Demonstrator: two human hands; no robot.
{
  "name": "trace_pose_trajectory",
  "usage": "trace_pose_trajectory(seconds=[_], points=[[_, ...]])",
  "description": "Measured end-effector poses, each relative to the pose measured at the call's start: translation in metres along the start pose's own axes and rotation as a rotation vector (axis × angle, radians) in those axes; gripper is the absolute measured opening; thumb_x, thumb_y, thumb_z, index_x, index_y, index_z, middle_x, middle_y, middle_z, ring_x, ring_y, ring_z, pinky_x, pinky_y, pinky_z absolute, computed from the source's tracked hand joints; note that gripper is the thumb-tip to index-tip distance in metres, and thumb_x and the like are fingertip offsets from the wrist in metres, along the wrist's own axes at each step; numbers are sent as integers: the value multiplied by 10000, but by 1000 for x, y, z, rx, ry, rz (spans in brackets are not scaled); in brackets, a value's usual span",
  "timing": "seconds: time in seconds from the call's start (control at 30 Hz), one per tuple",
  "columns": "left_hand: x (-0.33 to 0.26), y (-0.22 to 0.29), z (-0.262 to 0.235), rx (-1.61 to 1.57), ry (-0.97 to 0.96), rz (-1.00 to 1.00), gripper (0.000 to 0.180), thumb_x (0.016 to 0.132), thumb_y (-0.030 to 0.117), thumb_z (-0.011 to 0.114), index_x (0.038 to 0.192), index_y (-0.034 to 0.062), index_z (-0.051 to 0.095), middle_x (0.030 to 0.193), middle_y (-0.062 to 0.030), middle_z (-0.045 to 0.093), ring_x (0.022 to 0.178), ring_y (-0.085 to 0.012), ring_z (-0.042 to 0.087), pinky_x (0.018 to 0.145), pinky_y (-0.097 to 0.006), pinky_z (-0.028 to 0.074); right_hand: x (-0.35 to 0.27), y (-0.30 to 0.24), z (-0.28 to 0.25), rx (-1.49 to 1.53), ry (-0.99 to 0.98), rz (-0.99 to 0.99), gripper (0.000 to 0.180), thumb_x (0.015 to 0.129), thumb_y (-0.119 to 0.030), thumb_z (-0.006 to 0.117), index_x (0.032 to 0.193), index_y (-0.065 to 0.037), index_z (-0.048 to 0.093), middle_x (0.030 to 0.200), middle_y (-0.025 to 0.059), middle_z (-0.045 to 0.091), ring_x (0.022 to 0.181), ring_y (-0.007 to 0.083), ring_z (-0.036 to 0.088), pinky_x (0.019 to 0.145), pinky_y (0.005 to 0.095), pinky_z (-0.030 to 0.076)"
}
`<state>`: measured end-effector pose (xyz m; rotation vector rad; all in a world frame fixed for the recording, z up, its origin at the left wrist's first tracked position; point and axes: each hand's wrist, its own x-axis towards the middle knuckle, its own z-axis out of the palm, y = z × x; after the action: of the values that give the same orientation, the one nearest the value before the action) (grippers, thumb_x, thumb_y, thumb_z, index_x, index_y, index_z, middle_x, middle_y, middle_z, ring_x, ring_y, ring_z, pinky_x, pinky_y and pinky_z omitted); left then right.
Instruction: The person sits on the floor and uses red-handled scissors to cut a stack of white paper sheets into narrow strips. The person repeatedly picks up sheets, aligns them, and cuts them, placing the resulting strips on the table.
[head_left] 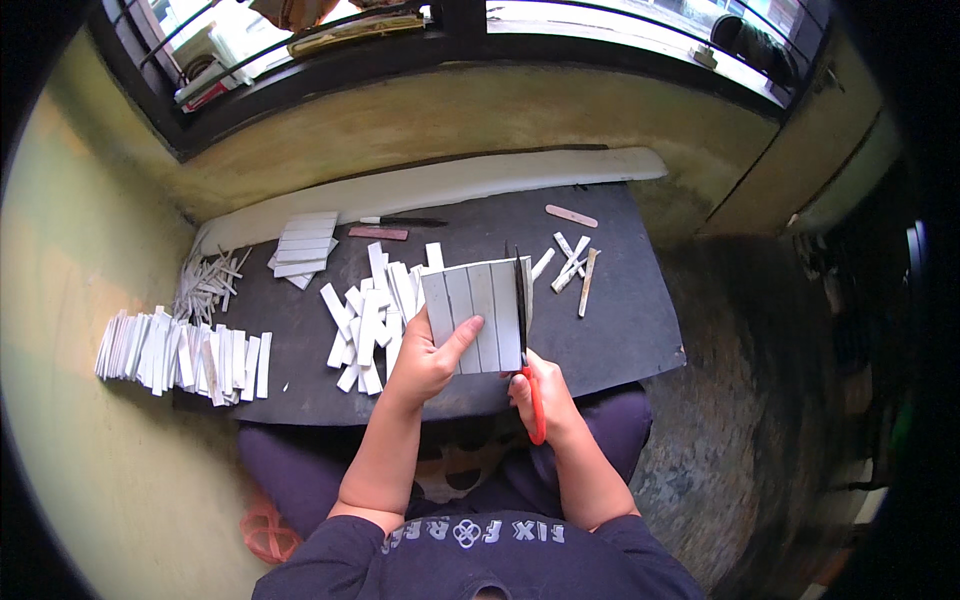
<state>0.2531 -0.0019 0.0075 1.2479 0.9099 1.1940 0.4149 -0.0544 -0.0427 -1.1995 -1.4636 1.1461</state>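
Fingers of the left hand [425, 362] were curled round the lower left edge of a grey ruled sheet [472, 315], thumb pressed flat on its face, gripping it firmly. Fingers of the right hand [540, 395] were closed through the red handles of a pair of scissors [526, 345], blades running up along the sheet's right side, one strip-width in from the edge.

Dark bench [600, 320] carried everything, sitting across the person's lap, with the held sheet raised over its near middle. Long pale board [450, 182] lay along the far edge of the bench, against the yellowish wall.

Row of white strips [180, 355] stood packed side by side at the bench's left end, partly overhanging it. Loose heap of cut white strips [368, 320] lay just left of the sheet, some tucked behind it. Neat stack of white strips [303, 243] sat at far left, with a scatter of thin offcuts [208, 283] beside it.

A few pale sticks [572, 262] lay crossed to the right of the sheet. Pinkish strip [378, 233] and a dark-handled tool [405, 221] lay near the far edge; another pinkish stick [571, 215] lay far right.
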Motion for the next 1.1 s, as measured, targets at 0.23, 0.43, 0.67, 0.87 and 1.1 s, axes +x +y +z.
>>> trace_pose_trajectory(seconds=[0.23, 0.43, 0.67, 0.87, 1.1], points=[[9, -11, 2, -26, 2, -53, 283, 836, 99, 588, 1081, -21, 513, 974, -83, 602, 882, -140, 561, 784, -270, 440, 4, -7, -4, -19, 47, 95, 473, 835, -469, 555, 837, 4, 548, 590, 81, 510, 549, 139, 462, 540, 282, 413], [16, -19, 3, -47, -4, -54, 301, 834, 95, 587, 1098, -22, 503, 997, -87, 596, 901, -144, 560, 799, -272, 438, 6, -3, -2, 58, 78, 148, 430, 840, -430, 576, 816, 0, 567, 579, 51, 516, 556, 96, 445, 531, 263, 406], [21, -22, 4, -82, 21, -72, 313, 833, 98, 590, 1109, -21, 502, 1000, -85, 596, 912, -154, 561, 817, -275, 431, 9, -5, -2, 100, 76, 207, 399, 850, -390, 582, 781, 2, 563, 576, 21, 502, 569, 74, 426, 523, 243, 394], [22, -23, 5, -88, 19, -80, 287, 835, 104, 589, 1083, -22, 517, 980, -82, 600, 900, -143, 558, 804, -268, 433, 10, -5, -3, 114, 87, 200, 376, 856, -365, 582, 765, -1, 561, 570, 7, 488, 564, 64, 412, 517, 233, 383], [24, -28, 5, -102, 24, -101, 301, 833, 115, 587, 1088, -25, 512, 984, -84, 596, 894, -142, 560, 802, -264, 433, 11, -3, -2, 105, 89, 212, 389, 861, -370, 576, 739, -2, 546, 551, -7, 463, 550, 60, 392, 494, 232, 360]])
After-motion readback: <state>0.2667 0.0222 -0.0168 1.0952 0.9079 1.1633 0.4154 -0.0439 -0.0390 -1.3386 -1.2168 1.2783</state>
